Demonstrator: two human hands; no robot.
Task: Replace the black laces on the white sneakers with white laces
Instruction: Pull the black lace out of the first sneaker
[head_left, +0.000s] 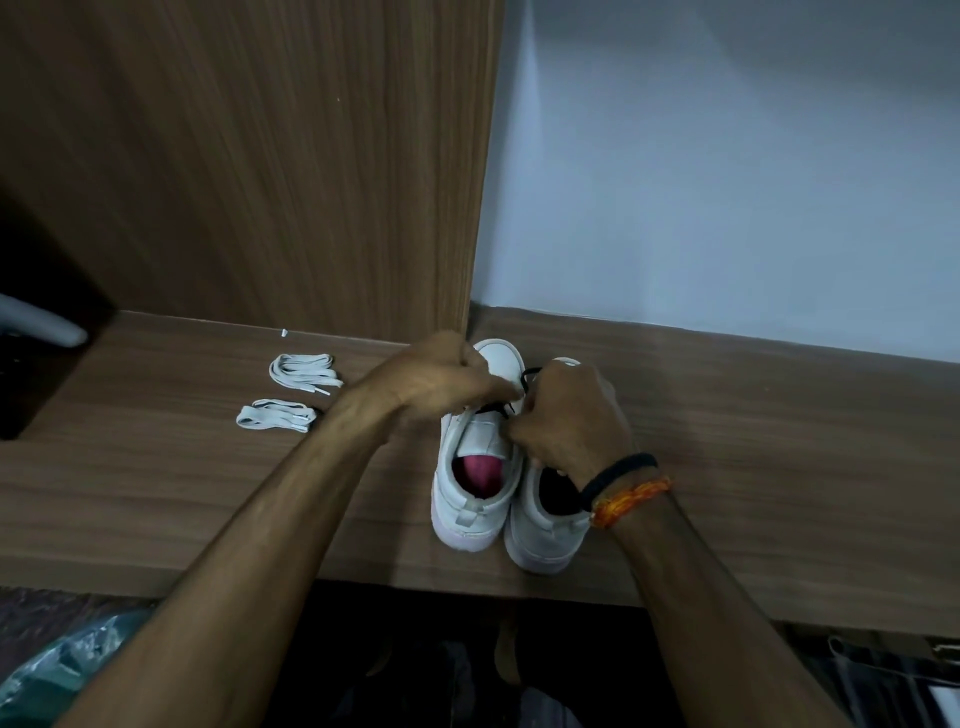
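Two white sneakers sit side by side at centre frame on a wooden shelf, heels toward the camera. Left hand and right hand meet over the left shoe, fingers curled, each pinching the black lace w/ fingertips. Two bundles of white laces lie left of centre, apart from the shoes.

Two sneakers side by side on shelf, toes toward far wall: left sneaker, right sneaker touching it. Both hands above laces: left hand over left sneaker, right hand over right. Two lace bundles left of sneakers: far bundle, near bundle. Upright panel behind bundles.
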